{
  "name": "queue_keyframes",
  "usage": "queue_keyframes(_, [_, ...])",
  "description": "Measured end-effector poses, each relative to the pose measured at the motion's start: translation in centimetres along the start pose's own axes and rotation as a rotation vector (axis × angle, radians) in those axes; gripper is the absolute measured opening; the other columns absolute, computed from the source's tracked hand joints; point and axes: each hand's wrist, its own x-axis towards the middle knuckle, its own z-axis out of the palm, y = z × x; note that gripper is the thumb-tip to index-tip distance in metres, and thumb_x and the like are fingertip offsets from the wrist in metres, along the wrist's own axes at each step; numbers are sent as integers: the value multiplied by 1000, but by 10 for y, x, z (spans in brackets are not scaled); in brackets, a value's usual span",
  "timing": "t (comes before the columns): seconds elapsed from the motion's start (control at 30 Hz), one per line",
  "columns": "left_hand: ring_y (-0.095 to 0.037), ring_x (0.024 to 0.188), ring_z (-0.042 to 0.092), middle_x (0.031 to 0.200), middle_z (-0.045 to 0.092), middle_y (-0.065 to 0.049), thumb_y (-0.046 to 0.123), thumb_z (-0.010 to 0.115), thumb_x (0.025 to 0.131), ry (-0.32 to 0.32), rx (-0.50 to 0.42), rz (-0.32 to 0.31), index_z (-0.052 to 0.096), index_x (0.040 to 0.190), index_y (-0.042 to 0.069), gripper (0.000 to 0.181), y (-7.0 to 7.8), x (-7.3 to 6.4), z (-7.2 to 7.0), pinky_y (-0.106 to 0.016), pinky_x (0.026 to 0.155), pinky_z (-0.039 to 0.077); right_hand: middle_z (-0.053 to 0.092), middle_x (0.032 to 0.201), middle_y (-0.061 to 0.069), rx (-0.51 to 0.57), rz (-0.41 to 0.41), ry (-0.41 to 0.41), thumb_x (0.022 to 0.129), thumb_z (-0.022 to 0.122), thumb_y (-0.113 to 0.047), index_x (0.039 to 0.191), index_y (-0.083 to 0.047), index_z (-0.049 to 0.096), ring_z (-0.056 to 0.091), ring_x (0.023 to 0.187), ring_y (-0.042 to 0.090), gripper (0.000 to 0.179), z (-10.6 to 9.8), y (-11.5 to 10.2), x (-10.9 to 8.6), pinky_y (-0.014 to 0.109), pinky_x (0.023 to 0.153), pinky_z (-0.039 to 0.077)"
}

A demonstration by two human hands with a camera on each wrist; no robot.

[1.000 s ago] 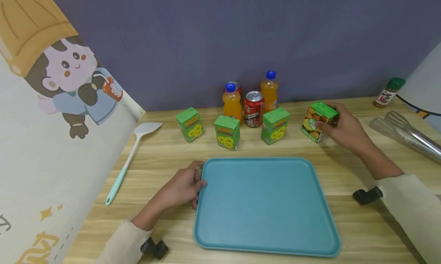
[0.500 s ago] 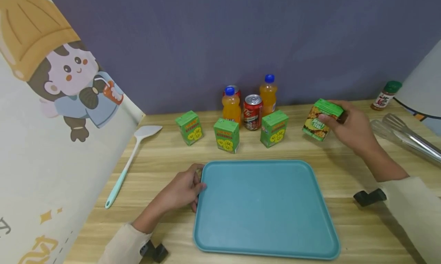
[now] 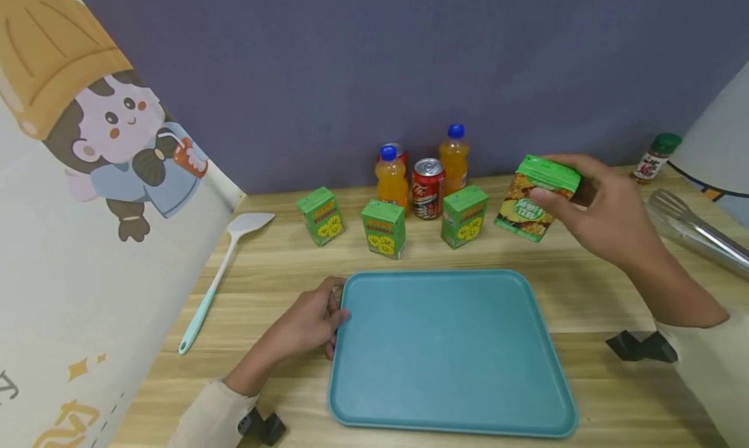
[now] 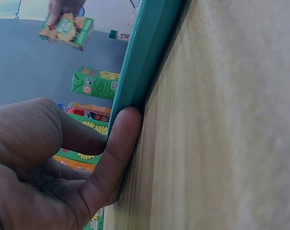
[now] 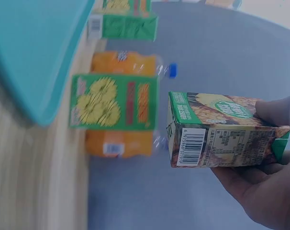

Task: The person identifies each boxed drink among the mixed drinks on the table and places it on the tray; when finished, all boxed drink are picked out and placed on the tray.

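My right hand (image 3: 608, 214) grips a green and brown juice box (image 3: 529, 207), tilted and raised over the wood table; the right wrist view shows the barcode end of this juice box (image 5: 221, 132) pointing away from the palm. At the left rim of a teal tray (image 3: 450, 350), my left hand (image 3: 310, 318) holds the edge between thumb and fingers. The left wrist view has a fingertip (image 4: 128, 120) pressed on the tray's outer side. Three green drink cartons with yellow flowers stand behind the tray: the left carton (image 3: 322, 217), middle carton (image 3: 383, 230) and right carton (image 3: 464, 217).
Behind the cartons stand two orange drink bottles (image 3: 454, 158) and two red cans, the front can (image 3: 428, 191) plainer to see. A white spatula (image 3: 219, 272) lies at left. Metal tongs (image 3: 696, 230) and a green-capped spice jar (image 3: 657, 158) are at right. A dark wall panel (image 3: 409, 64) closes the back.
My right hand has lifted the juice box off the table and brought it slightly left and nearer, tilting it. The left hand stays on the tray's rim.
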Motion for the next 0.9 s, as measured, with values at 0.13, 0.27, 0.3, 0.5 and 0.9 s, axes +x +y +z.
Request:
queue_keyframes(0.13, [-24,51,65,83,57,-15,2,57,101,-2,-4,-5,31,150,-2,55,0,0,0,-39,44,59,65,102,-4,45,-129,11,87,77,0,136,-9,62,63,78,5,51,6,-19,-6,7,65,51])
queue_keyframes(0.27, [-24,51,65,82,58,-15,2,57,101,-1,1,3,31,150,-2,55,0,1,0,-38,44,58,65,106,-1,86,-127,-25,87,76,0,136,-11,62,63,82,9,52,12,-36,-14,7,72,52])
queue_keyframes(0.3, [-24,51,65,82,58,-15,2,57,101,-1,2,4,31,150,-2,56,0,1,0,-38,44,58,65,107,0,91,-108,-41,88,76,-2,136,-12,62,63,83,11,51,13,-40,-16,8,71,52])
queue_keyframes(0.5, [-24,51,65,83,58,-15,1,57,101,-3,-6,-4,30,150,-2,56,1,0,0,-39,44,58,67,113,3,81,-49,-136,90,78,-14,138,-16,59,64,90,11,52,27,-61,-29,10,74,54])
queue_keyframes(0.9, [-24,51,65,84,58,-15,0,57,101,3,-8,2,31,150,-2,56,1,1,1,-39,44,59,68,111,-3,142,-33,-330,91,77,-31,138,-23,58,67,92,9,51,64,-78,-48,24,81,60])
